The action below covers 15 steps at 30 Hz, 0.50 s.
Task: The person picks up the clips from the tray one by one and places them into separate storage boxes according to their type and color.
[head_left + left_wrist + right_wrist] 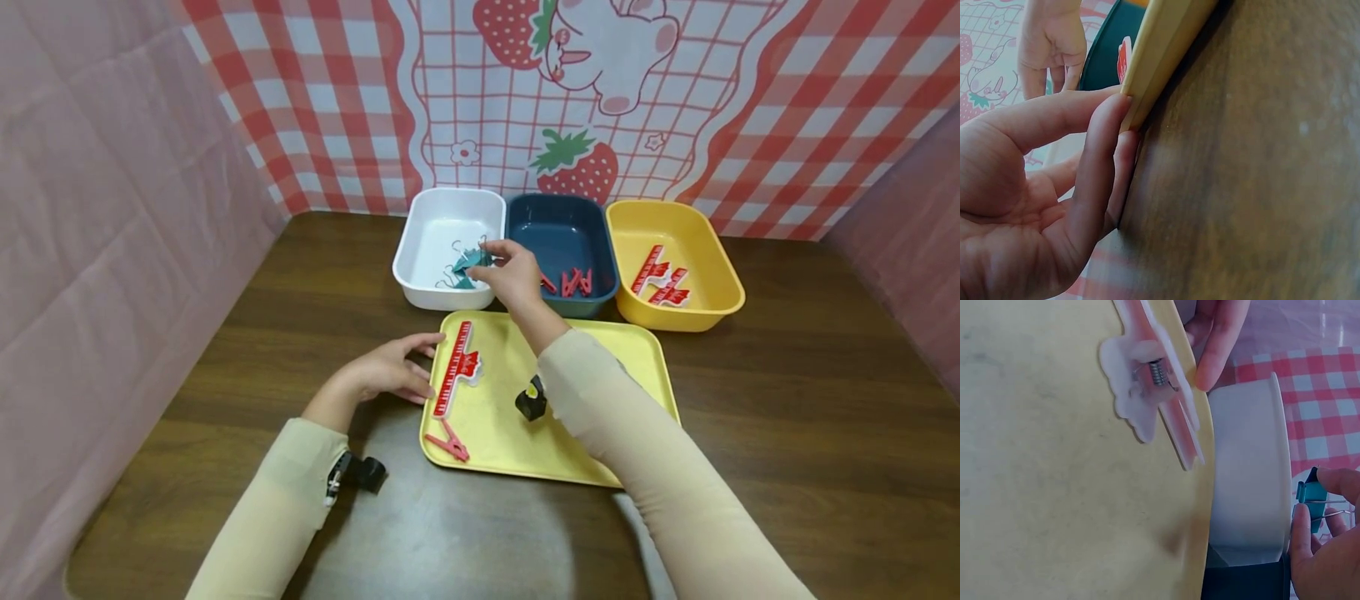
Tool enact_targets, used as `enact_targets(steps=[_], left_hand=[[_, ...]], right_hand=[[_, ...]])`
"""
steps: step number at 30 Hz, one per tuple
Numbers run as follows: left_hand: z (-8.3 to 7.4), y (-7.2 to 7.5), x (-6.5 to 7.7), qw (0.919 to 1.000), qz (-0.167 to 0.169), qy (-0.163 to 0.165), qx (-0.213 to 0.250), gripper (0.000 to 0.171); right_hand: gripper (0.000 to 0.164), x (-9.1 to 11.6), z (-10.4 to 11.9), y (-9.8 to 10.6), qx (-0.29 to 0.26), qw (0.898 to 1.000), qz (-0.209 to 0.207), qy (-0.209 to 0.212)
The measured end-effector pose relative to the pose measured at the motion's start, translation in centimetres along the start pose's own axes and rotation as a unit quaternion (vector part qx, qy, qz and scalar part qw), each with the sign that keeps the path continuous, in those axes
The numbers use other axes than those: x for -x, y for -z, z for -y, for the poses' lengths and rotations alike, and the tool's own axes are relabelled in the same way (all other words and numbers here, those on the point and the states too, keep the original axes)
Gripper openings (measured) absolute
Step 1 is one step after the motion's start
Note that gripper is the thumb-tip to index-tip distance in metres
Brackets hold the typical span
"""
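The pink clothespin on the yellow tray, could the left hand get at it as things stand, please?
Probably yes: the left hand touches the tray close by, and nothing covers the clothespin, though a red clip lies beside it.

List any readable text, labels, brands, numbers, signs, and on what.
None legible.
Red-and-white clip on yellow tray: pale marks, too small to read.
Two smaller-looking clips in yellow bin: likewise too small.
Teal binder clip in right hand: no lettering visible.
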<state>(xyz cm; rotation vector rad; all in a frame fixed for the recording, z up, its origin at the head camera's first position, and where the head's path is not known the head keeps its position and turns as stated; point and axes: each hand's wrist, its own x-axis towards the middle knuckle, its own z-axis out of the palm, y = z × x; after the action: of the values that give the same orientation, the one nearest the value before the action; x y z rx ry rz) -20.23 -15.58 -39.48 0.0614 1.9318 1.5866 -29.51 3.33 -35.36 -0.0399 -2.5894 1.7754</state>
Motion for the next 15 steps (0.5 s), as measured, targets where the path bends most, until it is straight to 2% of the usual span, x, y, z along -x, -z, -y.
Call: enact_targets(steps=[10,15], left_hand=[[-0.1,0.0,0.1,1.0000,0.004,-0.005,0.004,0.082],[-0.1,0.0,0.2,1.0000,0.003,-0.002,0.002,0.082]], right_hand=[[0.040,-1.0,0.5,-0.4,0.026,0.999,-0.015,-0.015],[0.040,-1.3,0.6,-0.7,0.029,0.999,-0.023,-0.008]])
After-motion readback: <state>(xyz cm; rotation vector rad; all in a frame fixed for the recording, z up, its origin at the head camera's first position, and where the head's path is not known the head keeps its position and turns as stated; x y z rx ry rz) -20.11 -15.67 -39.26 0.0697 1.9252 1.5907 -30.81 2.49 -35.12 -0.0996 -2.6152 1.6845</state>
